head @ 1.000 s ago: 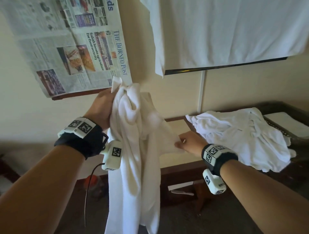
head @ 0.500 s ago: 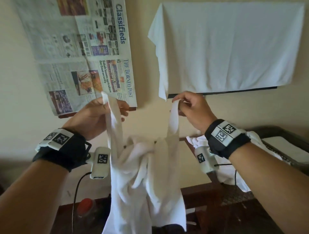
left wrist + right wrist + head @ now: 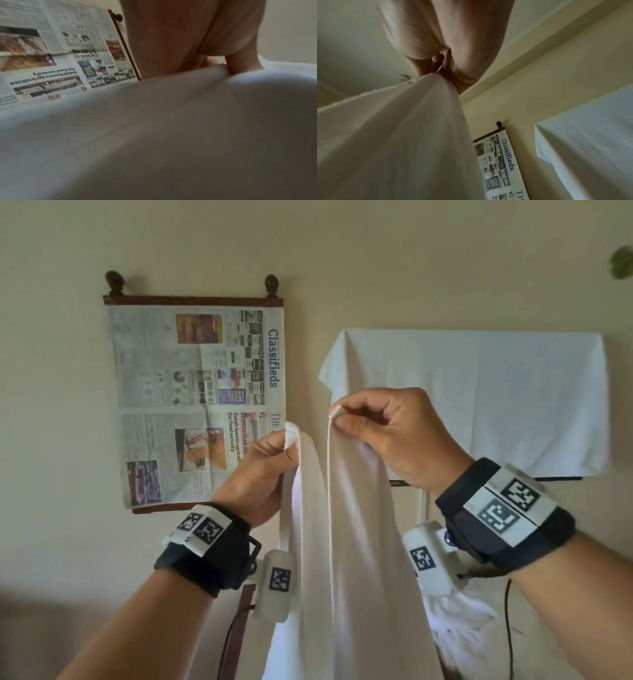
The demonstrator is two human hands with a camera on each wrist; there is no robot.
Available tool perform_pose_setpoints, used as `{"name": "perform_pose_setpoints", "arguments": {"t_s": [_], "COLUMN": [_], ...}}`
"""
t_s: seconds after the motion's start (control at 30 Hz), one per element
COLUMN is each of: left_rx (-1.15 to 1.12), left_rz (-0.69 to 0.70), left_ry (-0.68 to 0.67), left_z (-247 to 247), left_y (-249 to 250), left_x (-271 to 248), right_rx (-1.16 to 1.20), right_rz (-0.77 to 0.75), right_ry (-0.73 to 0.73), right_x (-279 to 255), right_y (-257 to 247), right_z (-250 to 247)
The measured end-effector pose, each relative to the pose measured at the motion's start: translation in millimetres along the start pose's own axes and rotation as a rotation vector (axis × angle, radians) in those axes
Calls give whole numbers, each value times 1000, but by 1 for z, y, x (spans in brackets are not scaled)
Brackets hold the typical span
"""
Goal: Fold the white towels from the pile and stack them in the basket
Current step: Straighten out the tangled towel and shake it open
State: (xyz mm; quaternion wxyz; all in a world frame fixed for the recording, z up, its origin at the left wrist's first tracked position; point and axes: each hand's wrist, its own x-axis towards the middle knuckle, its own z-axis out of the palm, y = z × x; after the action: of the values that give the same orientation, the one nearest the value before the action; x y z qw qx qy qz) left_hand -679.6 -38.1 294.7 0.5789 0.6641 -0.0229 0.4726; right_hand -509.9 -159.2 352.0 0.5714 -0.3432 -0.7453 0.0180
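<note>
A white towel [image 3: 342, 542] hangs down in front of me, held up by two corners. My left hand [image 3: 274, 457] pinches its left corner and my right hand [image 3: 370, 419] pinches its right corner, slightly higher. The two hands are close together, so the cloth drapes in long folds between them. In the left wrist view the towel [image 3: 171, 135] fills the lower frame under my left hand [image 3: 223, 66]. The right wrist view shows the towel [image 3: 402, 135] hanging from my right hand [image 3: 440, 70]. Part of the white towel pile [image 3: 459, 621] shows at the lower right. The basket is out of view.
A newspaper [image 3: 195, 402] hangs on the wall from a wooden rail to the left. A white cloth [image 3: 479, 398] covers a panel on the wall to the right. A dark wooden table edge [image 3: 239, 628] shows low between my arms.
Both hands have risen with the towel, and the view has tilted up the wall. The bunched cloth has shaken out into long straight folds. The right hand has moved from the side up to a corner.
</note>
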Motion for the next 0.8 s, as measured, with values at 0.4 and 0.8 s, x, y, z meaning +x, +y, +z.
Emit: {"name": "perform_pose_setpoints", "arguments": {"t_s": [0.4, 0.8], "left_rx": [-47, 171], "left_rz": [-65, -388], "left_ry": [-114, 56], "left_z": [57, 81], "left_y": [-12, -52], "left_x": [34, 18], "right_rx": [24, 72], "right_rz": [60, 383], "right_ry": [-284, -296], "right_x": [10, -27], "right_y": [12, 78], "right_z": [-50, -84]}}
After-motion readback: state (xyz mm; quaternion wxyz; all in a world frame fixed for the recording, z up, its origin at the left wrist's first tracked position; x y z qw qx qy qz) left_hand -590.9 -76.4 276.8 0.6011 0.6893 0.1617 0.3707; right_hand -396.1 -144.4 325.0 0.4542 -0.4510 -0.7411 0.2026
